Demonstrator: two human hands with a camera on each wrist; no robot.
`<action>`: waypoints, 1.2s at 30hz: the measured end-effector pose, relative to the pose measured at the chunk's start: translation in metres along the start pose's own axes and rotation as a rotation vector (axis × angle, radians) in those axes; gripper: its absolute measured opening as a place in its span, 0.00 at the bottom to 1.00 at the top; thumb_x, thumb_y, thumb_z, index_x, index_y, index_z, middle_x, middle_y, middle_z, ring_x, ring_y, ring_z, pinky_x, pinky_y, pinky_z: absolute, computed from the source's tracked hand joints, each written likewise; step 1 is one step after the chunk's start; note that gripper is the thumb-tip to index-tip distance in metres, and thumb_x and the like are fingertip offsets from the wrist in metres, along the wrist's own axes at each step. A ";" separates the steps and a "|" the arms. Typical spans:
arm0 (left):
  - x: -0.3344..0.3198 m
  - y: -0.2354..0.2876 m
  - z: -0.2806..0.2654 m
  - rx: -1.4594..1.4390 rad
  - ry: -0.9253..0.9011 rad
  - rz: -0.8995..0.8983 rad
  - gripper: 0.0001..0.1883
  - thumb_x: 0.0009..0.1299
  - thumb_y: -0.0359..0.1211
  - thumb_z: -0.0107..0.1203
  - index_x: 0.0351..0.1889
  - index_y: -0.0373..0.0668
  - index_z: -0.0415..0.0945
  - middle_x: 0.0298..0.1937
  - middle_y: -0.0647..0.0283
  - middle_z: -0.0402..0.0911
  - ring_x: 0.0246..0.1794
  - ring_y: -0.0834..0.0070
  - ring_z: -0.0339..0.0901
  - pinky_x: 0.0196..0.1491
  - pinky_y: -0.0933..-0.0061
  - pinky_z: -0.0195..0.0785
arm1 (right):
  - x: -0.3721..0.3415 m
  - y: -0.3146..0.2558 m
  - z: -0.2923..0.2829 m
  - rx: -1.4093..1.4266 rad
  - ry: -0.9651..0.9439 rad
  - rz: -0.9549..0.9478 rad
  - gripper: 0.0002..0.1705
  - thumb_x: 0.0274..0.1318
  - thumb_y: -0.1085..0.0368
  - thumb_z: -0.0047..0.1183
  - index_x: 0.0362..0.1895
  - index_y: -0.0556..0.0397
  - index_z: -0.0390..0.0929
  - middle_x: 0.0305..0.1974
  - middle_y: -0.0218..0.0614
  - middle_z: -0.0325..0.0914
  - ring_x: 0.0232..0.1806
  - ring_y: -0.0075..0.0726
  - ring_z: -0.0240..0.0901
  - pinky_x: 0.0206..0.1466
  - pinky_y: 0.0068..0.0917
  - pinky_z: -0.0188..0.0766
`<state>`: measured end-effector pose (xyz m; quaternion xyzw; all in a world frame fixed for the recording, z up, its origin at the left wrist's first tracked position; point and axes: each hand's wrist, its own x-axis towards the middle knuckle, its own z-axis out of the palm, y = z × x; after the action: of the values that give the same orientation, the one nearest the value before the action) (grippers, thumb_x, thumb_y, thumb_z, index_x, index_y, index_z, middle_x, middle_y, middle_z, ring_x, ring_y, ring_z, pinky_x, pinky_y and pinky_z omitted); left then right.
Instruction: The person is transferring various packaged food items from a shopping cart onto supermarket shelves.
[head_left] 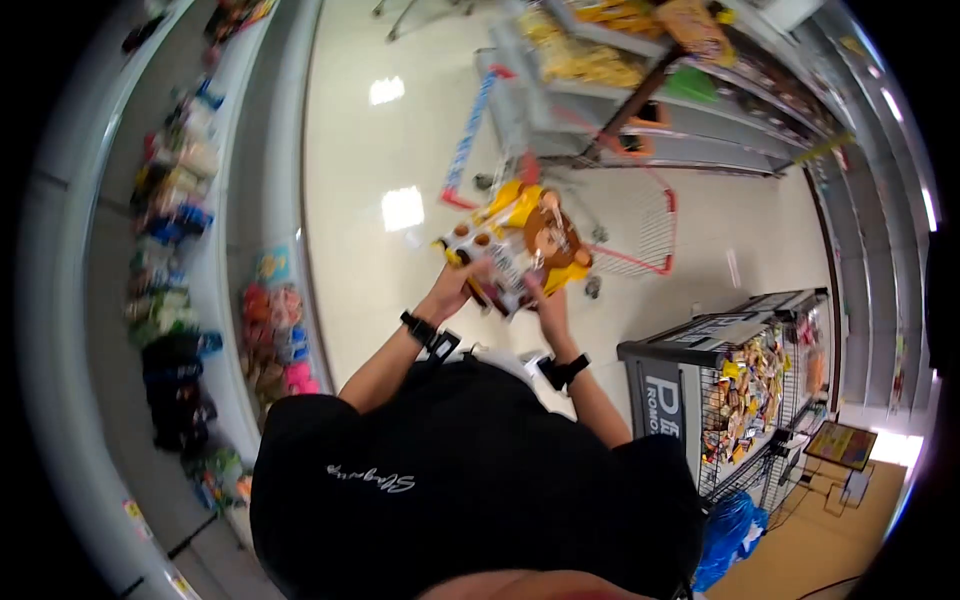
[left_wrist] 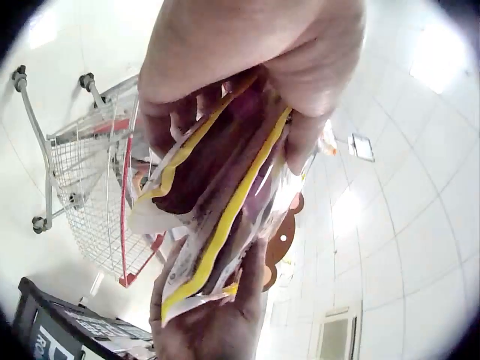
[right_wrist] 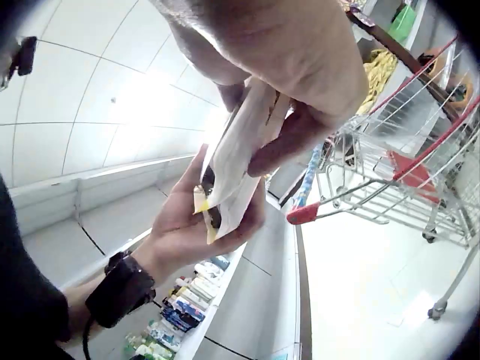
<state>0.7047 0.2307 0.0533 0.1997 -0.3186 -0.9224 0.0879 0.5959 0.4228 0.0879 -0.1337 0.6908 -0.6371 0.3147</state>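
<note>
Both hands hold a snack bag [head_left: 515,240] in front of the body, its printed side turned up. It is yellow, white and brown with a cartoon bear on it. The left hand [head_left: 452,290] grips the bag's left end, thumb on the near side. At the lower right edge, the right hand [head_left: 550,312] pinches it between thumb and fingers. In the left wrist view the bag's underside [left_wrist: 225,195] shows two yellow-edged seams and a dark purple part between them. The right wrist view catches a pale edge of the bag [right_wrist: 236,161] between the hands.
A wire shopping cart [head_left: 640,235] with red trim stands just beyond the bag. Shelves with goods [head_left: 180,210] run along the left, and more shelving [head_left: 610,80] stands ahead right. A promotion bin [head_left: 660,385] full of small packets is at the right, a blue bag [head_left: 725,540] behind it.
</note>
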 end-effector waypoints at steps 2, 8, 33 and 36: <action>-0.037 0.053 -0.044 -0.219 -0.204 -0.075 0.23 0.77 0.42 0.48 0.65 0.39 0.67 0.60 0.59 0.78 0.58 0.64 0.77 0.61 0.57 0.72 | 0.008 -0.004 0.056 0.115 -0.096 0.095 0.19 0.63 0.55 0.60 0.49 0.56 0.75 0.40 0.31 0.80 0.33 0.26 0.78 0.36 0.27 0.79; -0.094 0.139 -0.118 -0.312 0.050 0.022 0.27 0.76 0.45 0.46 0.67 0.39 0.65 0.65 0.57 0.74 0.65 0.62 0.71 0.68 0.55 0.62 | 0.039 -0.024 0.170 0.028 -0.293 0.081 0.22 0.61 0.56 0.62 0.52 0.56 0.74 0.38 0.32 0.80 0.33 0.25 0.79 0.34 0.25 0.77; 0.094 0.535 -0.416 -0.133 0.614 0.473 0.25 0.76 0.39 0.53 0.69 0.40 0.64 0.67 0.57 0.72 0.66 0.62 0.70 0.70 0.54 0.60 | 0.479 -0.089 0.350 -0.059 0.003 0.002 0.21 0.54 0.57 0.68 0.46 0.54 0.77 0.36 0.25 0.78 0.35 0.19 0.73 0.38 0.21 0.70; 0.148 0.569 -0.471 -0.098 0.667 0.492 0.27 0.76 0.39 0.54 0.69 0.40 0.63 0.67 0.58 0.72 0.63 0.64 0.73 0.66 0.57 0.66 | 0.515 -0.087 0.359 -0.075 0.095 0.037 0.20 0.54 0.57 0.67 0.46 0.55 0.77 0.37 0.26 0.78 0.35 0.20 0.72 0.38 0.23 0.70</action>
<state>0.7910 -0.5174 0.0235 0.4012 -0.2664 -0.7728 0.4134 0.3994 -0.1778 0.0389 -0.1022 0.7306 -0.6105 0.2881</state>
